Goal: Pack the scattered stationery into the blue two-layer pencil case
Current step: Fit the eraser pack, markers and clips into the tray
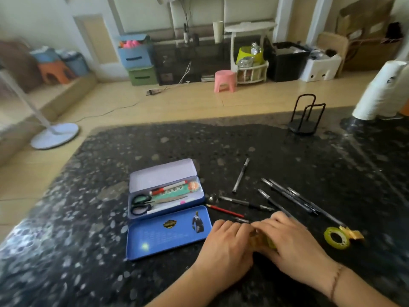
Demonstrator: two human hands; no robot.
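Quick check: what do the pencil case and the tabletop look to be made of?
Pencil case: probably thin painted metal; stiff hinged trays, rolled rims, a glossy blue surface catching a light spot. Tabletop: looks like polished dark stone or a stone-look laminate, speckled and reflective.

One open pencil case (168,235), six black pens (240,175), one red pencil (224,211), one scissors (141,203), one tape roll (336,237), two hands (225,242)

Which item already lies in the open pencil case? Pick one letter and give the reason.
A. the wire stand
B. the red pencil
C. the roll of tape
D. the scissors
D: the scissors lie in the tray of the pencil case, while the red pencil, the roll of tape and the wire stand are out on the table.
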